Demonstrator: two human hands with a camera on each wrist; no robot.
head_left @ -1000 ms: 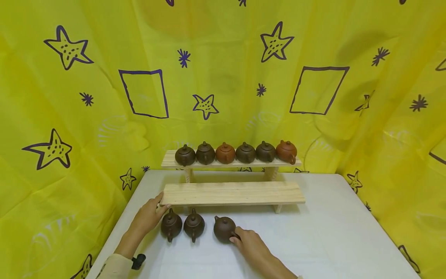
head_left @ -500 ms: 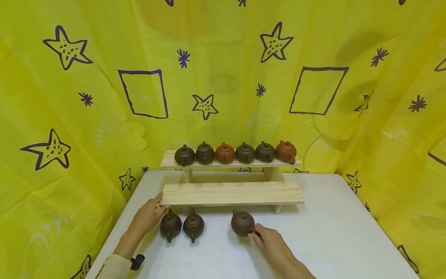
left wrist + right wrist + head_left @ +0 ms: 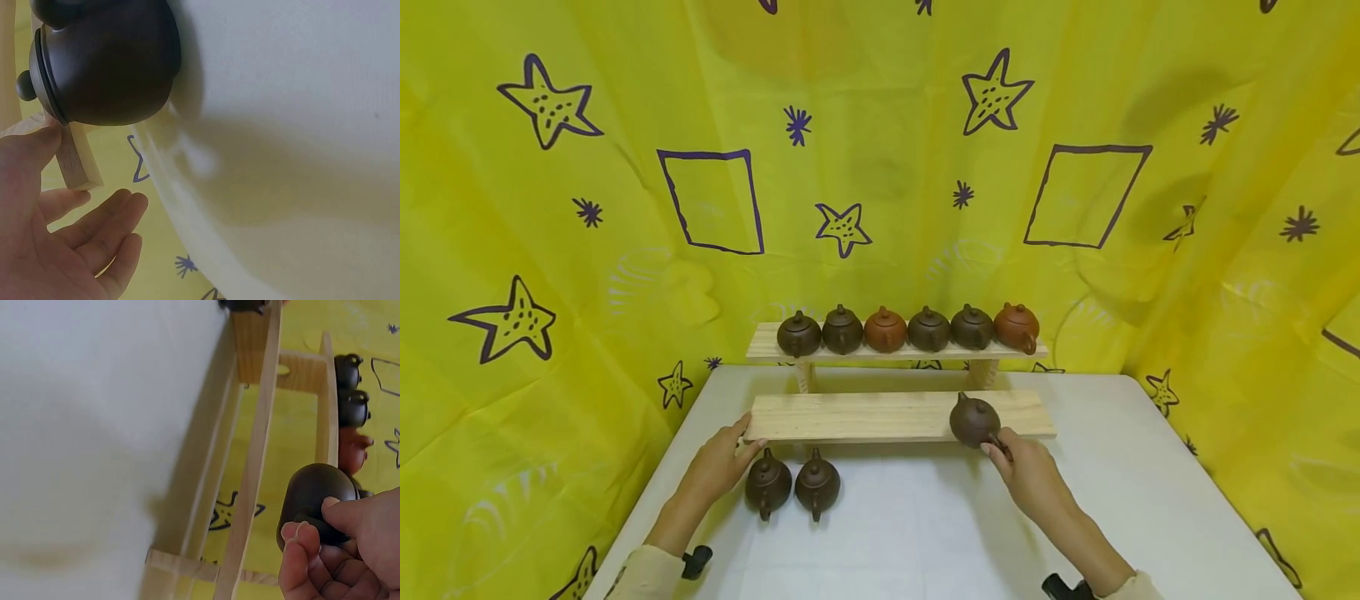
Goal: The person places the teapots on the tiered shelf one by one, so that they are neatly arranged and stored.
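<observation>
My right hand (image 3: 1037,479) grips a dark brown teapot (image 3: 974,421) by its handle, the spout turned away to the back left. It overlaps the right part of the lower wooden shelf (image 3: 850,417) in the head view. In the right wrist view this teapot (image 3: 319,490) is raised beside the shelf board (image 3: 247,487), fingers curled at the handle. My left hand (image 3: 718,462) holds the left end of the lower shelf with thumb and index finger; the left wrist view has the other fingers loose. Two more dark teapots, one left (image 3: 767,483) and one right (image 3: 817,485), stand before the shelf.
The upper shelf (image 3: 762,342) carries a row of several teapots, dark ones (image 3: 798,335) and two reddish ones, left (image 3: 885,331) and right (image 3: 1017,326). A white cloth (image 3: 880,542) covers the table. Yellow patterned curtain (image 3: 887,100) encloses the back and sides.
My right hand has carried the teapot from the table, beside the other two, to the right and up to the lower shelf. The left hand has stayed at the shelf's end.
</observation>
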